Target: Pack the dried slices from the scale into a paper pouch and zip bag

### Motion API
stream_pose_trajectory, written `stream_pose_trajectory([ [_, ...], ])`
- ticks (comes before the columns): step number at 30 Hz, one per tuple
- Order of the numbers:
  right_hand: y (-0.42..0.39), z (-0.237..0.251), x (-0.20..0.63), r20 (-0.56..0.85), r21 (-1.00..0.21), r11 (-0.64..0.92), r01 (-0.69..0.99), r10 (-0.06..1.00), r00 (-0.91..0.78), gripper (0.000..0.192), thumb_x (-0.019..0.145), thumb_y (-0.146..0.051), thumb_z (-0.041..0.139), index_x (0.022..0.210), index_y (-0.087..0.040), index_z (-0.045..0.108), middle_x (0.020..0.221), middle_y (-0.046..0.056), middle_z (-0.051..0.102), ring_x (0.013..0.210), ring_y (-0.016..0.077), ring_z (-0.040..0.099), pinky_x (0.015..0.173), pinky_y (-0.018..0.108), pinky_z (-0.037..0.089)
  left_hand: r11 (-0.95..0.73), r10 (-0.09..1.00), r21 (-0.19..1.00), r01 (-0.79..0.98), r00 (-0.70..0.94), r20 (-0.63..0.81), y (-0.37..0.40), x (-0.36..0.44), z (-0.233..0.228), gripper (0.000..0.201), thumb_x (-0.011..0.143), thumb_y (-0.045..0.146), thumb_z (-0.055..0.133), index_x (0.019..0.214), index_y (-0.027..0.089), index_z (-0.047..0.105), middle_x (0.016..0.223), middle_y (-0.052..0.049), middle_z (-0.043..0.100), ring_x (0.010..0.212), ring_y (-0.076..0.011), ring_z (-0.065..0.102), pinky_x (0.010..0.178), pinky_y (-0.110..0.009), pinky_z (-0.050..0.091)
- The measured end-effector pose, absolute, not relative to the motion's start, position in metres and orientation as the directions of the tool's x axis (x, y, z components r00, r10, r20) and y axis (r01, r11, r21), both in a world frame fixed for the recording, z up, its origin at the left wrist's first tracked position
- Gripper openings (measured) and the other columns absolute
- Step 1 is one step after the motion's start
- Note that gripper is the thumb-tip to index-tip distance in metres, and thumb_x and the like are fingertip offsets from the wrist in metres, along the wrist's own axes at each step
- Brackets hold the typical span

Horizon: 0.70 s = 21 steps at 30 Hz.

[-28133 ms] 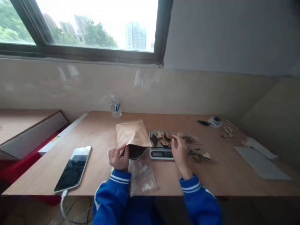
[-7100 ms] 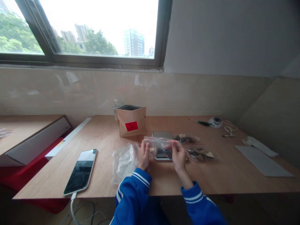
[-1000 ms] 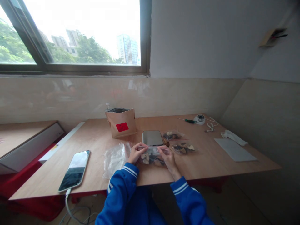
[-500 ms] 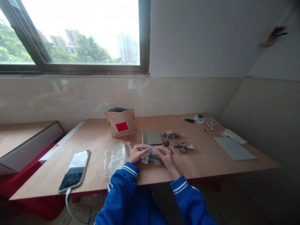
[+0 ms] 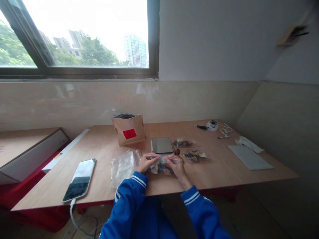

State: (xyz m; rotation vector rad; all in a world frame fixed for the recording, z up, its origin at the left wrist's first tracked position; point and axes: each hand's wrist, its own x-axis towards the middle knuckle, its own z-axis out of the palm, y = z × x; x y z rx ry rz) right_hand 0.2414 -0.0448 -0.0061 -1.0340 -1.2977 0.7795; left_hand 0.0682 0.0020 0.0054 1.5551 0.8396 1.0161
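Note:
A clear zip bag (image 5: pixel 161 168) of dark and pale dried pieces lies near the table's front edge. My left hand (image 5: pixel 147 162) pinches its pink-edged top on the left, and my right hand (image 5: pixel 175 164) pinches the same edge further right, thumbs close together. Just beyond the bag sits a flat silver scale (image 5: pixel 161 145). Two more filled zip bags, one nearer (image 5: pixel 195 155) and one farther (image 5: pixel 183 142), rest right of the scale. Small brown pieces (image 5: pixel 176 151) lie beside it. Left of my left hand is a stack of flat clear bags (image 5: pixel 124 167).
A brown paper pouch (image 5: pixel 128 130) with a red label stands open at the back. A phone (image 5: pixel 80 179) on a cable lies left. Toward the right are a green screwdriver (image 5: pixel 201 127), a white dome camera (image 5: pixel 212 125), a white sheet (image 5: pixel 250 157) and a crumpled white wrapper (image 5: pixel 249 144).
My fingers stay on the zip bag's top edge, with my thumbs slightly shifted along it. The other objects lie where they were; the view has tilted very slightly.

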Motion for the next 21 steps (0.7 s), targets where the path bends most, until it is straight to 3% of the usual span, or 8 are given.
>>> stream_pose_trajectory([
  [4, -0.0448, -0.0065, 0.2414, 0.389, -0.92, 0.377, 0.103, 0.911, 0.137, 0.02, 0.077, -0.036, 0.063, 0.072, -0.017, 0.068, 0.071, 0.003, 0.068, 0.068, 0.0177, 0.064, 0.064, 0.028, 0.053, -0.218, 0.896, 0.976, 0.006, 0.399, 0.197, 0.0022, 0.0683, 0.0036, 0.03, 0.072, 0.04, 0.069, 0.085, 0.013, 0.073, 0.09, -0.01, 0.072, 0.086, -0.0221, 0.065, 0.076, -0.028, 0.05],
  [12, -0.0416, -0.0128, 0.241, 0.428, -0.903, 0.425, 0.057, 0.903, 0.05, 0.018, 0.078, -0.035, 0.065, 0.083, -0.018, 0.071, 0.086, 0.006, 0.071, 0.083, 0.0204, 0.065, 0.078, 0.034, 0.053, -0.207, 0.904, 0.978, 0.034, 0.389, 0.178, 0.0048, 0.0685, -0.0018, 0.032, 0.07, 0.042, 0.07, 0.081, 0.011, 0.072, 0.082, -0.01, 0.071, 0.078, -0.02, 0.065, 0.069, -0.026, 0.049],
  [21, -0.0431, -0.0154, 0.2332, 0.539, -0.826, 0.476, 0.3, 0.824, 0.175, 0.019, 0.081, -0.035, 0.061, 0.076, -0.018, 0.069, 0.074, 0.004, 0.067, 0.073, 0.0179, 0.061, 0.069, 0.031, 0.05, -0.239, 0.904, 0.971, 0.029, 0.373, 0.211, 0.0038, 0.0694, -0.0039, 0.033, 0.069, 0.041, 0.071, 0.08, 0.011, 0.072, 0.078, -0.01, 0.07, 0.073, -0.0177, 0.063, 0.066, -0.025, 0.048],
])
